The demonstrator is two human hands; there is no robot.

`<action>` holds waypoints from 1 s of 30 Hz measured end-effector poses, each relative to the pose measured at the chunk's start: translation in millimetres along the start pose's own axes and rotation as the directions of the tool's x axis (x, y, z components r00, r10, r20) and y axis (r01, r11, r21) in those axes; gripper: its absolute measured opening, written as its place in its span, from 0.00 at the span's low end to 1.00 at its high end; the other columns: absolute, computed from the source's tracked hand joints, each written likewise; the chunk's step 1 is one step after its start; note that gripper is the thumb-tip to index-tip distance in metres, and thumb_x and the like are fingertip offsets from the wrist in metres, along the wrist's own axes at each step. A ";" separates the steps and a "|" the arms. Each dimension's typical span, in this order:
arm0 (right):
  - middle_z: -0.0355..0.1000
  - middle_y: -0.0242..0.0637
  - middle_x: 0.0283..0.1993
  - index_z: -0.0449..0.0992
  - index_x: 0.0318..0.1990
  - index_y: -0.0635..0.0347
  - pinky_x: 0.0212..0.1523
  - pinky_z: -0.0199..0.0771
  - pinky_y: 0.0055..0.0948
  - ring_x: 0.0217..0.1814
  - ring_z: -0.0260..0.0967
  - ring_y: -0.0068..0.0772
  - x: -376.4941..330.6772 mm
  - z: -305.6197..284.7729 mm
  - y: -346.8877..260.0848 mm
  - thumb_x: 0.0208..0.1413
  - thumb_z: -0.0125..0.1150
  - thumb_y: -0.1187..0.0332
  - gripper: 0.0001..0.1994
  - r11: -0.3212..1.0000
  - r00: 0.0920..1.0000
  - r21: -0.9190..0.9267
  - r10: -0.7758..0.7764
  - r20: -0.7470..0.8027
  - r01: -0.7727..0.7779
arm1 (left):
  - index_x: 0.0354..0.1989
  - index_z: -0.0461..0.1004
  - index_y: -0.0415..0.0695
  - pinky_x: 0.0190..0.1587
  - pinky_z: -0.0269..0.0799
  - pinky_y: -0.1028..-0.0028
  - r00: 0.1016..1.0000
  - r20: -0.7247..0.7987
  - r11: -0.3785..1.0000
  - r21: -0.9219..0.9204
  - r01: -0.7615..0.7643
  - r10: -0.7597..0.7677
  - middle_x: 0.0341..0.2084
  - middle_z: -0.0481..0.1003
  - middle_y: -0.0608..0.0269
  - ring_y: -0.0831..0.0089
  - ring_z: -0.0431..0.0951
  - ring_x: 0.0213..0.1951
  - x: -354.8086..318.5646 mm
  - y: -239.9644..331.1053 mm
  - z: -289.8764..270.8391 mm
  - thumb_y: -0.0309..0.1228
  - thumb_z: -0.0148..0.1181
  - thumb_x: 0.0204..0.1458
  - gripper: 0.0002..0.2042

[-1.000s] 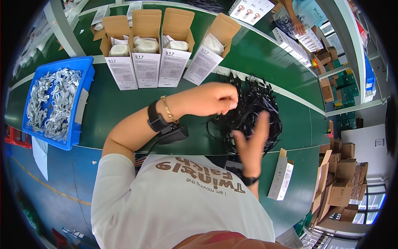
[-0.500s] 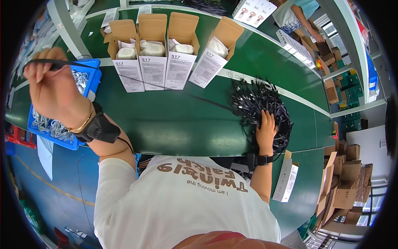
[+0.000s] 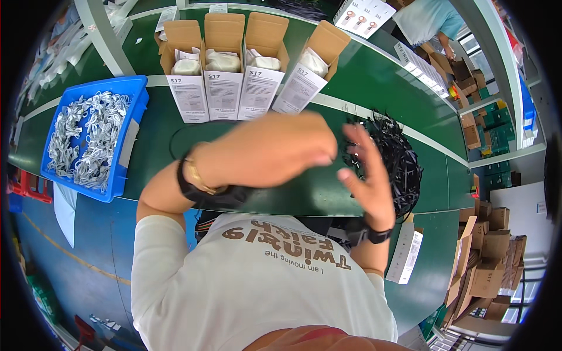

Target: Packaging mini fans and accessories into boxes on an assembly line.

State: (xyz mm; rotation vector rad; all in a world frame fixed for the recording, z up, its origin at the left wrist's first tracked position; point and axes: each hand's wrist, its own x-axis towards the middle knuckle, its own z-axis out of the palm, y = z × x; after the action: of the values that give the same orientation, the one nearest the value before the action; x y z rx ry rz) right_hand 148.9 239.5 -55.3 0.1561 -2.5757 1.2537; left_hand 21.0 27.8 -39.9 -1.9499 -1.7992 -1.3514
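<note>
My left hand [image 3: 287, 140] is over the middle of the table, smeared by motion, and whatever its fingers hold cannot be made out. A thin black strap [image 3: 171, 142] curves out from behind my left forearm; its other end is hidden. Close by on the right, my right hand [image 3: 373, 184] is raised, thumb and fingers apart, with nothing visible in it. Just beyond it lies a tangled heap of black straps [image 3: 401, 164], partly covered by that hand.
Several open white boxes [image 3: 222, 96] with wrapped white items stand in a row behind my hands. A blue tray [image 3: 136, 108] of coiled grey-white cables sits at left. A closed white box [image 3: 405, 257] lies at right. Across the table, a person [image 3: 430, 23] works by cartons.
My left hand has swept from above the blue tray to the middle, near my right hand. My right hand has come off the strap heap. The stretched strap now hangs in a loose curve.
</note>
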 end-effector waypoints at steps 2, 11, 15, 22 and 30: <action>0.64 0.42 0.59 0.63 0.59 0.62 0.63 0.53 0.34 0.65 0.56 0.38 2.9 16.9 -13.1 0.47 0.64 0.73 0.29 0.954 0.998 0.297 -0.053 0.037 0.040 | 0.37 0.70 0.43 0.30 0.67 0.71 0.999 0.054 1.000 -0.021 0.007 -0.006 0.30 0.68 0.60 0.66 0.71 0.28 12.0 10.3 3.6 0.28 0.56 0.52 0.05; 0.71 0.41 0.29 0.70 0.37 0.63 0.37 0.72 0.40 0.26 0.70 0.34 -12.8 -14.5 -28.2 0.57 0.54 0.67 0.08 0.795 0.945 0.559 -0.321 0.057 0.237 | 0.37 0.68 0.39 0.33 0.69 0.67 0.892 0.211 0.817 -0.358 0.451 -0.400 0.30 0.69 0.58 0.63 0.72 0.30 -5.2 -38.2 52.7 0.28 0.49 0.57 0.06; 0.67 0.38 0.24 0.68 0.32 0.63 0.27 0.71 0.33 0.22 0.67 0.33 -19.2 -23.1 -36.9 0.59 0.53 0.66 0.09 0.785 0.906 0.456 -0.337 -0.255 0.420 | 0.36 0.63 0.39 0.33 0.71 0.72 0.821 0.563 0.671 -0.574 0.469 -0.093 0.31 0.74 0.60 0.72 0.73 0.29 -27.6 -34.4 124.0 0.30 0.43 0.61 0.07; 0.61 0.33 0.21 0.67 0.26 0.62 0.22 0.63 0.21 0.22 0.63 0.27 -63.8 -97.0 -6.1 0.59 0.55 0.63 0.13 0.456 0.855 0.769 0.036 -0.518 0.448 | 0.34 0.62 0.40 0.31 0.68 0.74 0.633 0.764 0.488 -0.508 0.710 -0.125 0.25 0.73 0.65 0.78 0.71 0.27 -23.9 -46.8 77.0 0.31 0.43 0.62 0.07; 0.62 0.30 0.25 0.73 0.35 0.66 0.24 0.53 0.18 0.24 0.53 0.21 -83.2 -102.1 58.6 0.56 0.58 0.70 0.07 0.848 0.684 -0.515 -0.302 -0.664 -0.125 | 0.31 0.63 0.41 0.32 0.66 0.75 0.915 0.382 0.917 -0.305 0.255 -0.127 0.23 0.70 0.66 0.77 0.69 0.27 -40.5 -51.8 25.6 0.30 0.46 0.61 0.08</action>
State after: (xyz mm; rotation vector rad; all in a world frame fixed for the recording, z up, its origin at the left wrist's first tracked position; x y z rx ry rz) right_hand 235.9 354.2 -63.6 -0.2785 -2.0277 0.3686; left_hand -5.5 29.2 -105.2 -2.3851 -2.0786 -1.5529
